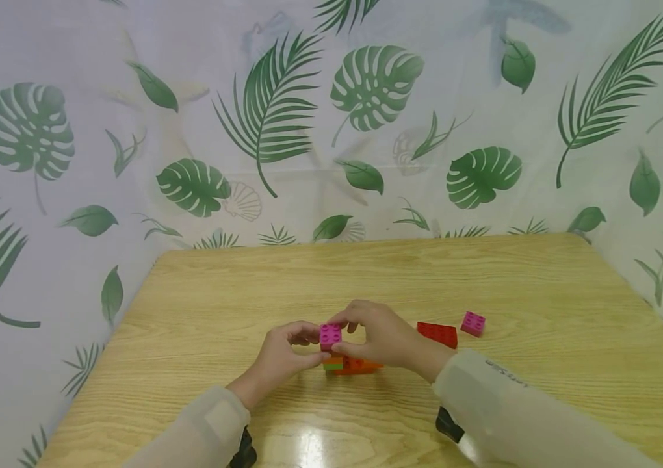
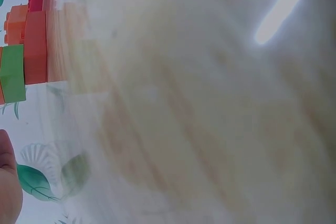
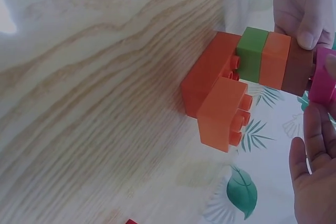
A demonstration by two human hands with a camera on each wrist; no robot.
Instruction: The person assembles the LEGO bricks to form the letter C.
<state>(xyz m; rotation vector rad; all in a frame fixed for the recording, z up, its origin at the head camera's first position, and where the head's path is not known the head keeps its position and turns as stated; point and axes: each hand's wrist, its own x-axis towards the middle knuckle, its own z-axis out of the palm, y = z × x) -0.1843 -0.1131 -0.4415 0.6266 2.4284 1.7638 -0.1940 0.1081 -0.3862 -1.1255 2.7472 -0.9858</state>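
Pink block (image 1: 330,335) sits between two hands in the head view. The right hand (image 1: 375,333) pinches it with thumb and fingers. The left hand (image 1: 285,351) pinches the tower from the other side, thumb lower down. Both hands show whole here. A second pink block (image 1: 473,324) and a red block (image 1: 437,334) lie on the table (image 1: 232,292), right of the hands.

The left wrist view shows the low blocks, with a green block (image 2: 12,73), and a bit of hand at the edge. I cannot tell the grip from it.

Only the right wrist view shows the brown block (image 3: 298,72). The pink block is next to it, at the top end of the tower (image 3: 274,60). The left thumb touches the brown block.
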